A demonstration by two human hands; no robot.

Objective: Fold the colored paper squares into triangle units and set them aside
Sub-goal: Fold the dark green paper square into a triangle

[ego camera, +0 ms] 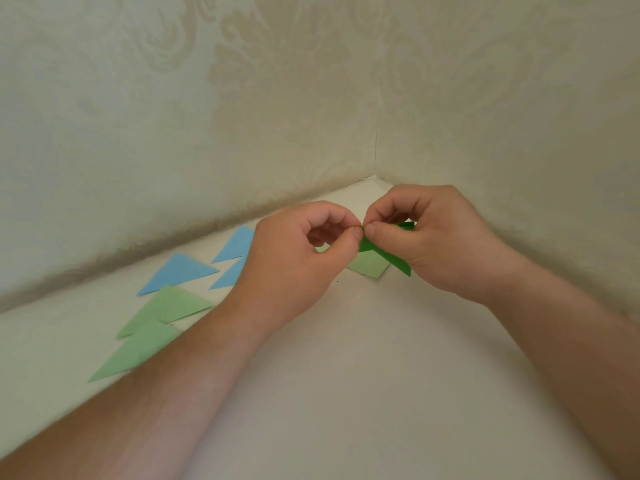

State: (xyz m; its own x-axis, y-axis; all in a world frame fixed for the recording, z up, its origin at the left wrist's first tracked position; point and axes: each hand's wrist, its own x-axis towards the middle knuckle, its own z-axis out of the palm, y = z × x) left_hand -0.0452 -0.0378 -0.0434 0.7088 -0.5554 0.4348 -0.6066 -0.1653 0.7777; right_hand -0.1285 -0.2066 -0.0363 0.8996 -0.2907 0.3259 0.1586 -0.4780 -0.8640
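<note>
Two walls point(173, 98) in pale floral-embossed wallpaper meet at corner; off-white tabletop point(363, 375) below; soft light.

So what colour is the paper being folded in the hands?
Dark green paper, pinched by both hands' fingers, seen from the head view.

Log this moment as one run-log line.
left hand: pinches dark green paper | right hand: pinches same | set aside: blue triangles, light green triangles

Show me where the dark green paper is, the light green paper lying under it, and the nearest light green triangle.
dark green paper point(398, 263), head view, on its lower strip beside the right hand
light green paper point(369, 265), head view, on its flat middle
nearest light green triangle point(138, 351), head view, on its middle
</note>
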